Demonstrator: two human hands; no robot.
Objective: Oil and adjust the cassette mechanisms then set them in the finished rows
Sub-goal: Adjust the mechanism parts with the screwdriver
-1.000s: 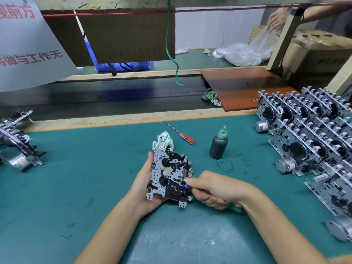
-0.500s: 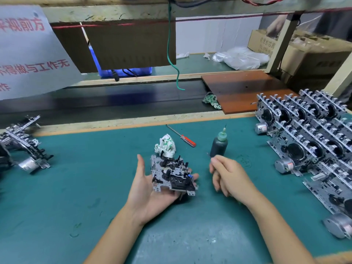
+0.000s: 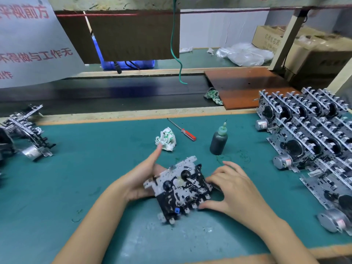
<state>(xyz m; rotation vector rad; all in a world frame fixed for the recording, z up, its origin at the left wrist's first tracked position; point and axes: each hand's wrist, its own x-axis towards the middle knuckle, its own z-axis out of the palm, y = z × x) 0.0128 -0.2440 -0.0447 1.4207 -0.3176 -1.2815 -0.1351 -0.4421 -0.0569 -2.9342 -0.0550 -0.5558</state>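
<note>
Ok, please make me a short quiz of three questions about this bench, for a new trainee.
1. True or false: the oil bottle stands upright on the mat.
2. Which hands touch the mechanism? A) left hand only B) right hand only C) both
3. Fill in: the screwdriver has a ___ handle.

Key: 1 true; 2 C; 3 red

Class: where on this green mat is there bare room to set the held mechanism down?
Free: mat between the left pile and crumpled cloth; also the near edge under the forearms. Crowded: right side, filled by finished rows; oil bottle stands beside them.
</note>
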